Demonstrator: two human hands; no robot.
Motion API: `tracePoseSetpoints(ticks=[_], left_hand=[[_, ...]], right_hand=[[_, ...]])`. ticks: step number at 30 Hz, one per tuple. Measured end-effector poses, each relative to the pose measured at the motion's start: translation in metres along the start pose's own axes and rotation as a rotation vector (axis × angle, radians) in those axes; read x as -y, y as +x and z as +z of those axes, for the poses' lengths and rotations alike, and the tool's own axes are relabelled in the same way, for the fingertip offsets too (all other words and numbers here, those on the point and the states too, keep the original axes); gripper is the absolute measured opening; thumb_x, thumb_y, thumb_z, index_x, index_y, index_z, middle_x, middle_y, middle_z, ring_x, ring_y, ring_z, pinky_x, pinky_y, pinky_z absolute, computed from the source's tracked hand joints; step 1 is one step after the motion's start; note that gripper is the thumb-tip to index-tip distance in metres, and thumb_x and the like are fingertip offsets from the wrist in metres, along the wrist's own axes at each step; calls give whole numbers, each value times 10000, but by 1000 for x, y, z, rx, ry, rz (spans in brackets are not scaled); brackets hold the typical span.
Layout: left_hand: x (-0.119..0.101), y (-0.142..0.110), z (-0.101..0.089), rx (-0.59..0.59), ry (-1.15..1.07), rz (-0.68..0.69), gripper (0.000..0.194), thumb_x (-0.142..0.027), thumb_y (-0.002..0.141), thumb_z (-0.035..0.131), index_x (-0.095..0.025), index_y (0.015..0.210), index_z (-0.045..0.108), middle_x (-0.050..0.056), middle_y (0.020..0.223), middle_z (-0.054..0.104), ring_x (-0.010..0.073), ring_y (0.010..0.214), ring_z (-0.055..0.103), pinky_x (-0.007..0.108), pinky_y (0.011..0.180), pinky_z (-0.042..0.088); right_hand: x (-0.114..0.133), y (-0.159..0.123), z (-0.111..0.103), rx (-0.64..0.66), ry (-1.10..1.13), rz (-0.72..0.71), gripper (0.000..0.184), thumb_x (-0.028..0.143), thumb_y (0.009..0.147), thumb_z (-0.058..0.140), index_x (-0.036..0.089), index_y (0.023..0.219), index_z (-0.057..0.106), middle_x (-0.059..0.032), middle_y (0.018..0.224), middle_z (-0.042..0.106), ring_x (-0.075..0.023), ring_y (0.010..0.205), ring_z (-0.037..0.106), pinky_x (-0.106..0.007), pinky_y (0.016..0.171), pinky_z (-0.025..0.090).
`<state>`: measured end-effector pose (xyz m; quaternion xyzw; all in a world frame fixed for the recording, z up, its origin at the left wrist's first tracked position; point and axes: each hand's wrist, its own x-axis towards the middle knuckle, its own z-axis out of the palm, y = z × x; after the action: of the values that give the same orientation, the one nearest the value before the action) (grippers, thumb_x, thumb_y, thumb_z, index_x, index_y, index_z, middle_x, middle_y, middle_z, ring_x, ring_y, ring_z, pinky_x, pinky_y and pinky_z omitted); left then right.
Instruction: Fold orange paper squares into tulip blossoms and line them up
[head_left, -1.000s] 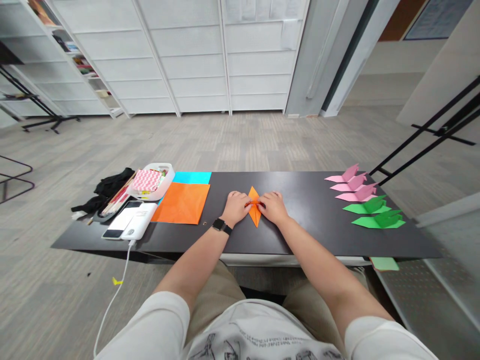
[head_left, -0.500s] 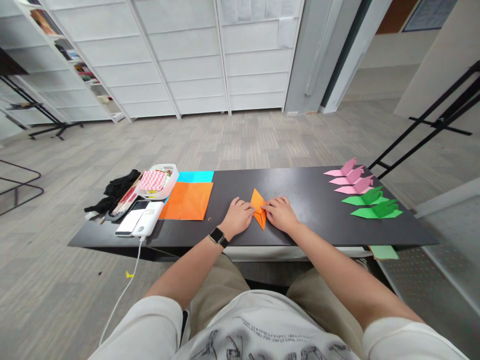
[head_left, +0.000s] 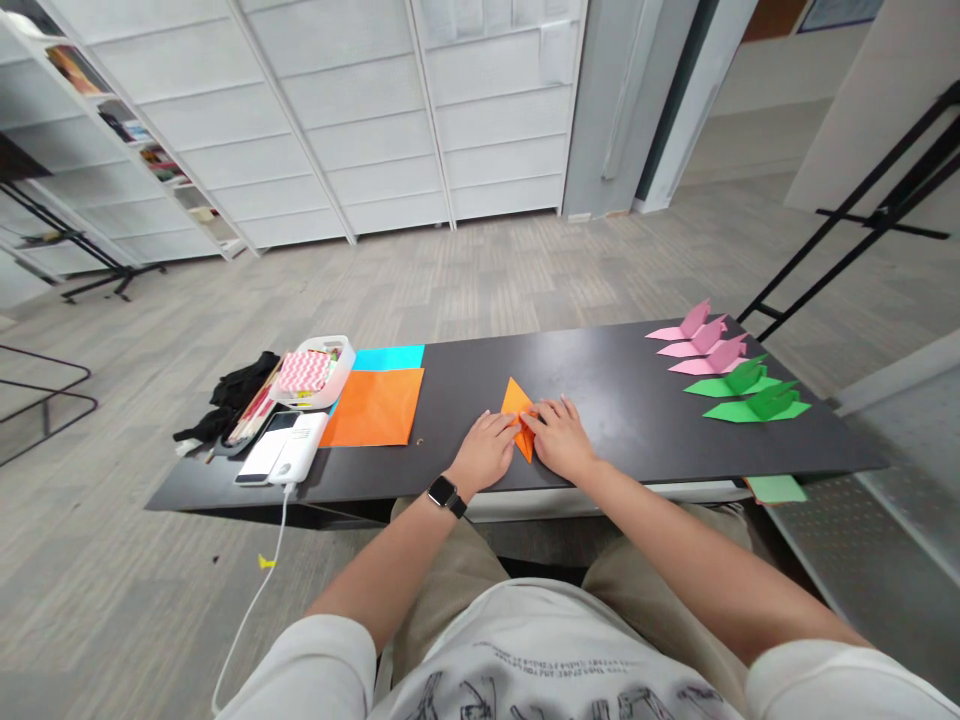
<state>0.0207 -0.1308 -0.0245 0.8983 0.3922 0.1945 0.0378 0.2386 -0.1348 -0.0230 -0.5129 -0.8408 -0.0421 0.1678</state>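
A folded piece of orange origami paper [head_left: 514,398], shaped like a narrow diamond, lies on the dark table in front of me. My left hand [head_left: 486,448], with a watch on the wrist, grips its left edge with the fingertips. From the other side, my right hand [head_left: 559,437] presses fingers on its middle and right edge. Both hands cover part of the paper, and the fingertips nearly meet over it. The lower point shows between them.
Pink folded paper birds [head_left: 697,345] and green ones [head_left: 757,400] stand at the table's right end. To the left are orange sheets [head_left: 375,408], a blue sheet [head_left: 388,357], a white basket [head_left: 346,358] and a white power bank [head_left: 301,448] with a cable.
My left hand's fingers have shifted a little over the paper, closer to my right hand's. The right hand stays at the paper. The whole view has tilted slightly.
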Motion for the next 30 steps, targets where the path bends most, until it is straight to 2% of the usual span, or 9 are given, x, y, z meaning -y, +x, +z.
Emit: tracePoseSetpoints(ticks=[3, 8, 15, 19, 23, 27, 30], left_hand=[[-4, 0, -3, -8, -1, -1, 399, -189, 1017, 522, -193, 1390, 664, 109, 1481, 650, 272, 1394, 561, 544, 1297, 370], [-7, 0, -5, 1, 10, -11, 409, -172, 992, 530, -179, 1378, 664, 114, 1494, 642, 265, 1353, 587, 517, 1278, 397], [-8, -1, -5, 6, 23, -64, 381, -205, 1001, 540, -241, 1358, 668, 69, 1502, 649, 259, 1330, 602, 550, 1281, 361], [-9, -1, -6, 0, 9, -73, 387, -201, 995, 548, -264, 1356, 670, 68, 1504, 651, 251, 1319, 610, 568, 1263, 367], [-9, -1, -8, 5, 7, -63, 402, -198, 993, 542, -265, 1369, 667, 70, 1519, 643, 259, 1319, 610, 565, 1247, 376], [-10, -2, -9, 20, 25, -44, 422, -199, 992, 537, -261, 1392, 655, 65, 1545, 621, 264, 1346, 589, 563, 1259, 359], [-10, -2, -8, 19, 29, -46, 422, -201, 992, 538, -255, 1394, 654, 68, 1540, 624, 264, 1354, 586, 569, 1274, 340]], right_hand=[[-4, 3, 1, 11, 34, -56, 470, 133, 997, 502, 262, 1399, 709, -84, 1402, 705, -322, 1401, 497, -574, 1275, 219], [-7, 5, 3, 44, 83, -87, 489, 133, 998, 491, 271, 1419, 697, -71, 1388, 730, -297, 1359, 551, -559, 1277, 231], [-22, 3, -2, 51, 82, -69, 527, 92, 947, 495, 311, 1366, 728, -26, 1369, 747, -314, 1384, 544, -641, 1294, 139], [-34, -3, -2, 6, 90, -36, 530, 95, 935, 520, 303, 1377, 725, -25, 1353, 748, -306, 1370, 539, -579, 1288, 240], [-35, -7, 1, -44, 85, -27, 507, 183, 990, 533, 298, 1467, 664, -66, 1458, 669, -307, 1396, 501, -547, 1258, 317], [-30, -5, 2, -10, 45, -20, 407, 344, 1044, 549, 320, 1419, 704, -105, 1517, 597, -341, 1455, 444, -599, 1256, 287], [-29, -4, 2, 8, 36, 18, 375, 366, 1050, 555, 343, 1380, 730, -104, 1491, 605, -340, 1454, 443, -613, 1254, 276]])
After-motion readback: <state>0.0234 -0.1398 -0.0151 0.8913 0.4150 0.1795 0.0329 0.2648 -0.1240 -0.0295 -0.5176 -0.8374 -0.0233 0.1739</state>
